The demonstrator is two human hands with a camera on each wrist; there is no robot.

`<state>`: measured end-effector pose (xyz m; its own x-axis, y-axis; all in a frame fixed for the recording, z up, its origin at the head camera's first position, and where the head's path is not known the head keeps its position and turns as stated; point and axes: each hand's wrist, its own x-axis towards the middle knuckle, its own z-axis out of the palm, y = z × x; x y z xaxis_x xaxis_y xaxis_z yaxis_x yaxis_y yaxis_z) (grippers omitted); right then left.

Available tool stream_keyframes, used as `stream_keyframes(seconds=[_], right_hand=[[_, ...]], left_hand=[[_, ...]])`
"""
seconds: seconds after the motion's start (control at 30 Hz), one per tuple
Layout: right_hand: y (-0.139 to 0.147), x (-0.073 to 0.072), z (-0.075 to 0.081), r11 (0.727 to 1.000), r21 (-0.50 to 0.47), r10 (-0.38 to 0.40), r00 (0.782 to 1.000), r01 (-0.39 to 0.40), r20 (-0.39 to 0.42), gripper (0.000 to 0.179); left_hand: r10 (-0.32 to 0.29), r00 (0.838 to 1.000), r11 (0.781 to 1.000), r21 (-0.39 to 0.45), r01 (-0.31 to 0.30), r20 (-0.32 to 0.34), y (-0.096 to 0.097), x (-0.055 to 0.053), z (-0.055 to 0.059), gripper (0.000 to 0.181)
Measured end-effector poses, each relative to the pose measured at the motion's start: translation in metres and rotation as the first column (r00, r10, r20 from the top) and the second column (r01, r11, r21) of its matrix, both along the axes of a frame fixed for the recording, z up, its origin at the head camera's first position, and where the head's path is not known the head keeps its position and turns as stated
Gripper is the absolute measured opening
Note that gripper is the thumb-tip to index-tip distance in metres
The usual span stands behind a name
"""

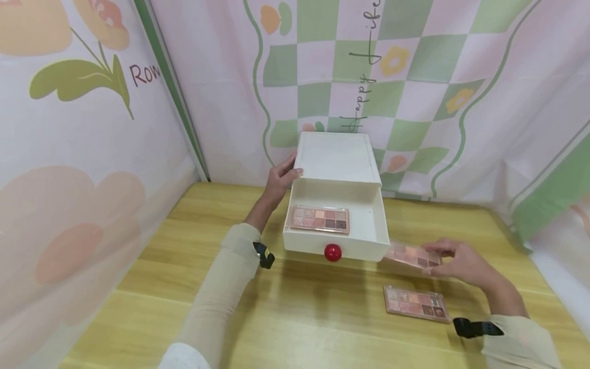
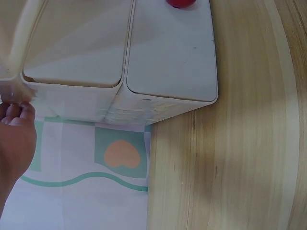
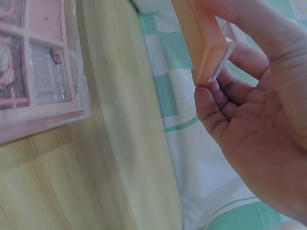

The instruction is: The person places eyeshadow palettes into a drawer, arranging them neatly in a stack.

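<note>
My left hand [image 1: 277, 182] rests against the left side of a white drawer unit [image 1: 338, 156], thumb at its upper edge. In the left wrist view its fingers [image 2: 18, 112] touch the unit's side. The top drawer [image 1: 364, 250], with a round red knob [image 1: 333, 252], is pulled out. Inside it on the left lies an eyeshadow palette [image 1: 320, 219]. Right of the drawer, my right hand [image 1: 465, 264] pinches a second eyeshadow palette [image 1: 410, 254] by its right end, thumb against fingers. A third palette [image 1: 416, 303] lies on the table below that hand.
The wooden table [image 1: 318, 323] carries everything. Behind the unit hangs a printed curtain [image 1: 318, 100] with green checks, and another flowered curtain [image 1: 83, 154] stands on the left. Lower drawer fronts [image 2: 170, 48] of the unit appear closed in the left wrist view.
</note>
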<state>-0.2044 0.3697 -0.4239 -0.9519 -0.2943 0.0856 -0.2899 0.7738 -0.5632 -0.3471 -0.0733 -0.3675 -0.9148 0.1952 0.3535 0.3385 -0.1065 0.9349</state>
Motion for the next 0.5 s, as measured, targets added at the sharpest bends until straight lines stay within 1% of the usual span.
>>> stream_keyframes(seconds=[0.27, 0.5], right_hand=[[0.001, 0.001, 0.008, 1.0, 0.001, -0.003, 0.999, 0.003, -0.041, 0.056], [-0.002, 0.003, 0.02, 1.0, -0.003, -0.009, 0.996, 0.009, -0.085, 0.058]], left_hand=[[0.001, 1.0, 1.0, -0.006, -0.001, 0.007, 0.0, 0.0, 0.0, 0.067], [0.001, 1.0, 1.0, -0.005, -0.001, 0.014, 0.0, 0.001, 0.001, 0.067]])
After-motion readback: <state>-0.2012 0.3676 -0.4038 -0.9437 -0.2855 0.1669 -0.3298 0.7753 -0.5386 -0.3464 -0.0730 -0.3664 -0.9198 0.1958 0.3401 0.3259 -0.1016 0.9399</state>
